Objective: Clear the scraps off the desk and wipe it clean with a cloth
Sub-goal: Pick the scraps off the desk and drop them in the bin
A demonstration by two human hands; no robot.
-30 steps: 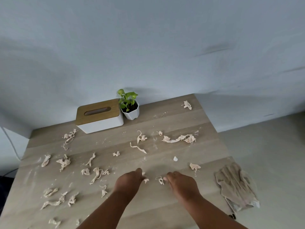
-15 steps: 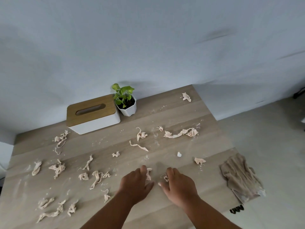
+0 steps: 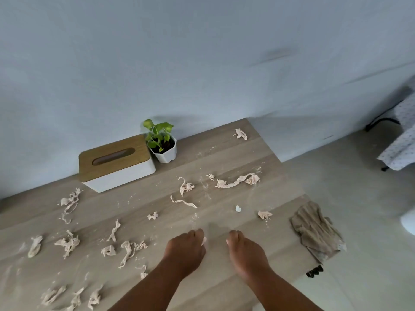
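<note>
Several pale beige scraps lie strewn over the wooden desk (image 3: 235, 158): a long strip (image 3: 235, 181), a curled piece (image 3: 186, 187), one at the far edge (image 3: 241, 134), one near the cloth (image 3: 264, 214), and a cluster at the left (image 3: 67, 242). A crumpled tan cloth (image 3: 314, 230) hangs over the desk's right edge. My left hand (image 3: 185, 248) and my right hand (image 3: 244, 252) rest side by side near the front, fingers curled under. A pale bit shows at my left fingertips. The two small scraps that lay between the hands are hidden in the fingers.
A white tissue box with a wooden lid (image 3: 116, 162) and a small potted plant (image 3: 165, 151) stand against the back wall. A white crumb (image 3: 238, 208) lies ahead of my hands. A black clip (image 3: 314, 271) sits under the desk's right edge. Patterned fabric on a frame (image 3: 399, 149) stands on the floor at right.
Both hands drew together onto the two small scraps in front of me and curled their fingers over them; those scraps no longer show. The view shifted slightly to the right.
</note>
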